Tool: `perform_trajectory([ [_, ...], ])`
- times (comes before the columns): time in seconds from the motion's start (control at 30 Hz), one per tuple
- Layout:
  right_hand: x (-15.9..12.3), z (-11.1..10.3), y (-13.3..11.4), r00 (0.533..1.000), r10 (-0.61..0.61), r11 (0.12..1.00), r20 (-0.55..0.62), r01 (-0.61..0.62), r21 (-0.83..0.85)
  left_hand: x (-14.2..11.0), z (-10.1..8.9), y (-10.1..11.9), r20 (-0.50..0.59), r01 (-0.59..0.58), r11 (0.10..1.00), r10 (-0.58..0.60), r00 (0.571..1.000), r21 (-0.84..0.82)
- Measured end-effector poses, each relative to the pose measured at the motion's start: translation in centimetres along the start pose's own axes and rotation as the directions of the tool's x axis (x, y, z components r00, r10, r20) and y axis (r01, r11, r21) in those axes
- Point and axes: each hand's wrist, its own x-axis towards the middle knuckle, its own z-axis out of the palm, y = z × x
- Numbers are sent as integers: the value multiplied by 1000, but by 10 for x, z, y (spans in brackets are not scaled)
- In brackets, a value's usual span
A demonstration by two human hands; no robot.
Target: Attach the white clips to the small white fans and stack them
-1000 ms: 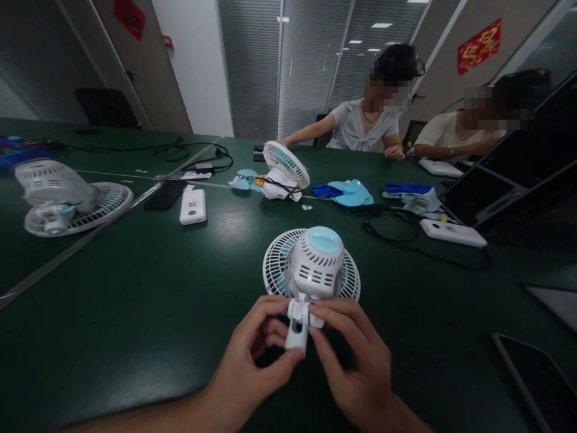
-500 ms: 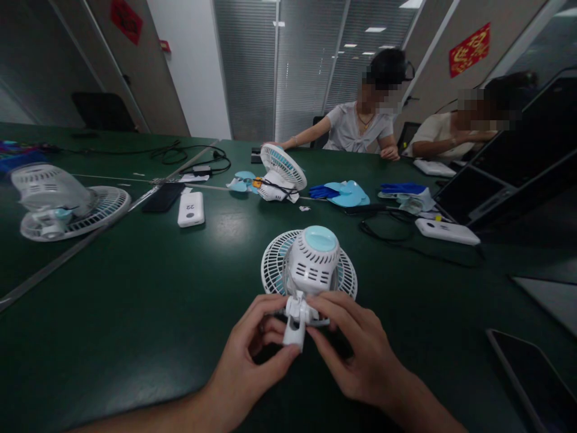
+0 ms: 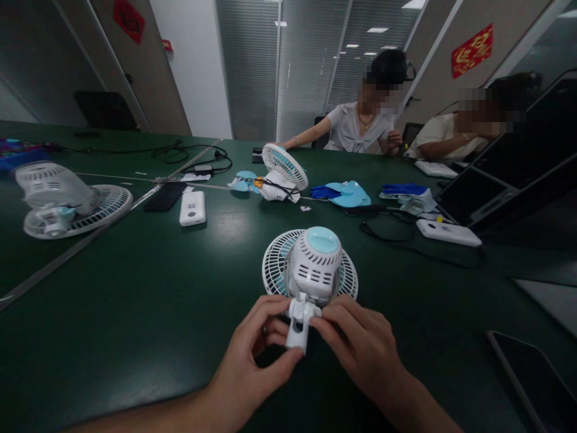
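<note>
A small white fan point(image 3: 314, 267) lies face down on the dark green table, its grille under the motor housing and its pale blue rear cap upward. From the housing a white bracket point(image 3: 296, 340) sticks out toward me. My left hand point(image 3: 250, 364) is closed on this bracket, thumb at its lower end and fingers around its left side. At the bracket's joint, my right hand point(image 3: 367, 343) pinches a small white knob point(image 3: 314, 313) on the right side. The fingertips partly cover the knob.
Another fan point(image 3: 72, 198) lies at left. Farther back are a fan point(image 3: 283, 171) touched by a co-worker's hand, blue fan blades point(image 3: 347, 194), gloves point(image 3: 406, 191), cables and a white power bank point(image 3: 193, 208). A phone point(image 3: 534, 373) lies at right.
My right hand's fingers have shifted around the knob, and its tilted wing, visible half a second ago, is now mostly covered. My left hand keeps its hold; the fan stays in place.
</note>
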Motion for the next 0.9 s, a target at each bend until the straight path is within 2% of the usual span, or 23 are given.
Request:
perform_trajectory([
  [0.07, 0, -6, 3, 1000, -29, 1000, -12, 29, 4, 0, 0, 0, 5, -1, 1000, 1, 1000, -2],
  [0.17, 0, -13, 14, 980, -182, 983, 77, 182, 4, 0, -1, 2, 10, -3, 1000, 3, 1000, -8],
  [0.23, 0, -14, 20, 972, -213, 977, 99, 215, -14, 0, -1, 4, 8, -4, 1000, 4, 1000, -3],
  [0.33, 2, -7, 20, 985, -158, 987, 62, 158, 3, 0, -1, 5, 14, -7, 1000, 7, 1000, 6],
  [0.47, 4, -1, 9, 996, -74, 995, 44, 71, 66, 0, -1, 0, 16, -13, 1000, 13, 1000, 13],
  [0.7, -4, -13, 9, 993, -115, 981, 42, 106, 162, 1, -1, 0, 16, -2, 1000, 2, 1000, 13],
  [0.9, -3, -8, 10, 999, -28, 986, 39, 22, 164, 0, -1, 3, 16, 7, 1000, -7, 1000, 7],
])
